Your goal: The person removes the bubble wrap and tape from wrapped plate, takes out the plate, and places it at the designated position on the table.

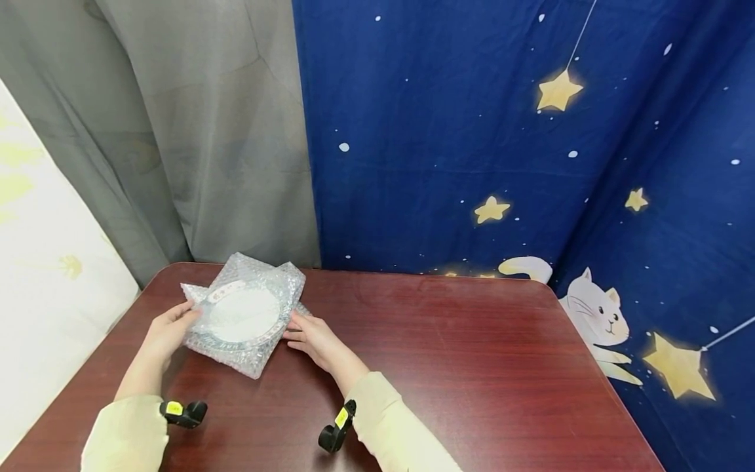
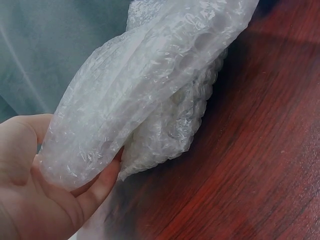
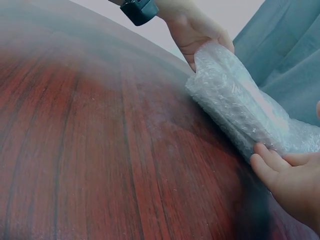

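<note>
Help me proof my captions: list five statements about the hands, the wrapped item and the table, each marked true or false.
1. The left hand grips the bubble-wrapped item. True.
2. The right hand touches the item's right side. True.
3. At the table, the item is right of centre. False: left of centre.
4. A white oval shows through the bubble wrap. True.
5. Both sleeves are dark blue. False: they are pale yellow.

One left hand and one right hand are showing, two in all, with two pale sleeves. One bubble-wrapped bundle is appearing, and one table. Two black wrist devices are bearing two yellow labels. One grey curtain and one blue curtain are hanging, the latter displaying one cat, four whole stars and two strings.
</note>
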The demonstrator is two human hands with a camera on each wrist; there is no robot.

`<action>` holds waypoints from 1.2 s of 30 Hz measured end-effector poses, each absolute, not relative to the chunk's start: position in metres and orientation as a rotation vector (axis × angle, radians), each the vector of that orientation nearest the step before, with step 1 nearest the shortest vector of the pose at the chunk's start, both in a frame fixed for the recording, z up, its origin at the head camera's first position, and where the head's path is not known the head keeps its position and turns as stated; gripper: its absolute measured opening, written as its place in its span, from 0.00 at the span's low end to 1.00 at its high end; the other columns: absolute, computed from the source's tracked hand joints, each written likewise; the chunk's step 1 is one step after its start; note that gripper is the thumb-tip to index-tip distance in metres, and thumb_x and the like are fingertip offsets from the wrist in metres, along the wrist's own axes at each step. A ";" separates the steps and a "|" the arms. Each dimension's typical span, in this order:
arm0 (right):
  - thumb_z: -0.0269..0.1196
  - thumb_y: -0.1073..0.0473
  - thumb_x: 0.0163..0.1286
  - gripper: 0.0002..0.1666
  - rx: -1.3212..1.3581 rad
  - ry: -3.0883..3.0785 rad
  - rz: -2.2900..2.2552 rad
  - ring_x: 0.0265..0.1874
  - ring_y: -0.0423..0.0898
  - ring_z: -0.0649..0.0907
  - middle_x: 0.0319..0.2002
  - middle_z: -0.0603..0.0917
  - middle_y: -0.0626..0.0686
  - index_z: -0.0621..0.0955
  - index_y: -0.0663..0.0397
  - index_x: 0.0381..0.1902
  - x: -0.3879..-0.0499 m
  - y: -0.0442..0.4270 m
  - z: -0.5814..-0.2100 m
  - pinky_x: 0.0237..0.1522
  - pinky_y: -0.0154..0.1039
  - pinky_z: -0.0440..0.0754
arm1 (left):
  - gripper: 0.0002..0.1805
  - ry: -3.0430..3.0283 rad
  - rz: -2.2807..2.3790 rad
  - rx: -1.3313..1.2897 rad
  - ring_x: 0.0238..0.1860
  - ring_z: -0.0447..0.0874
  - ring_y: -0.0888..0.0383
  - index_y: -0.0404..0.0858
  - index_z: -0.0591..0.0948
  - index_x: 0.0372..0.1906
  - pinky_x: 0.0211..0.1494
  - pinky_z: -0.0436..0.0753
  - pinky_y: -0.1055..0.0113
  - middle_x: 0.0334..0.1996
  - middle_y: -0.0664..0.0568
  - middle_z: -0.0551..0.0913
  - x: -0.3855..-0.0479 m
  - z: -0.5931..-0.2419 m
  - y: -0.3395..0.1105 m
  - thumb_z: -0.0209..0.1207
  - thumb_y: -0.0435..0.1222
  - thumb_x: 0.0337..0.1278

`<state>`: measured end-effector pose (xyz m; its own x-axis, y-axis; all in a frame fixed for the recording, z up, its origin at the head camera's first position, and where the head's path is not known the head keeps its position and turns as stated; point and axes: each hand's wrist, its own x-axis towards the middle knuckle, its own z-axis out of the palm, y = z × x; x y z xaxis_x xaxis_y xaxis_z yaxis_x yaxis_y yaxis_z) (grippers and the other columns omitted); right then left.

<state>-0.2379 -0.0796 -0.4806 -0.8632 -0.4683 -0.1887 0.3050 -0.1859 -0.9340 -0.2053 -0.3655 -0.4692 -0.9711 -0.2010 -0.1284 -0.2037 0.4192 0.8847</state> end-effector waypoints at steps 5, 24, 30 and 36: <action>0.53 0.51 0.74 0.34 -0.186 1.566 -2.079 0.54 0.57 0.77 0.54 0.73 0.63 0.62 0.73 0.66 -0.238 -0.082 -0.482 0.57 0.51 0.73 | 0.39 2.619 1.645 -0.418 0.66 0.53 0.31 0.20 0.51 0.70 0.63 0.59 0.39 0.67 0.22 0.51 -0.205 -0.467 -0.364 0.41 0.50 0.72; 0.48 0.50 0.76 0.32 -0.236 1.561 -2.070 0.53 0.56 0.76 0.50 0.73 0.60 0.63 0.72 0.65 -0.241 -0.080 -0.480 0.58 0.52 0.71 | 0.36 2.727 1.632 -0.399 0.63 0.58 0.34 0.18 0.60 0.66 0.62 0.61 0.41 0.63 0.23 0.60 -0.200 -0.466 -0.356 0.45 0.47 0.71; 0.45 0.52 0.78 0.32 -0.244 1.536 -2.101 0.56 0.58 0.75 0.53 0.72 0.63 0.59 0.73 0.67 -0.243 -0.076 -0.480 0.59 0.53 0.70 | 0.35 2.722 1.615 -0.413 0.61 0.60 0.34 0.19 0.60 0.66 0.61 0.62 0.41 0.63 0.23 0.60 -0.200 -0.466 -0.352 0.45 0.47 0.71; 0.45 0.52 0.77 0.33 -0.251 1.523 -2.121 0.54 0.56 0.76 0.53 0.73 0.64 0.58 0.74 0.67 -0.243 -0.074 -0.479 0.59 0.52 0.70 | 0.35 2.738 1.602 -0.424 0.60 0.63 0.37 0.19 0.61 0.65 0.59 0.66 0.45 0.62 0.25 0.64 -0.198 -0.465 -0.349 0.46 0.47 0.71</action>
<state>-0.2432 -0.0743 -0.4790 -0.8518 -0.5041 -0.1428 0.2963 -0.2388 -0.9248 -0.1976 -0.3489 -0.4654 -0.9632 -0.2559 -0.0824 -0.1972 0.4640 0.8636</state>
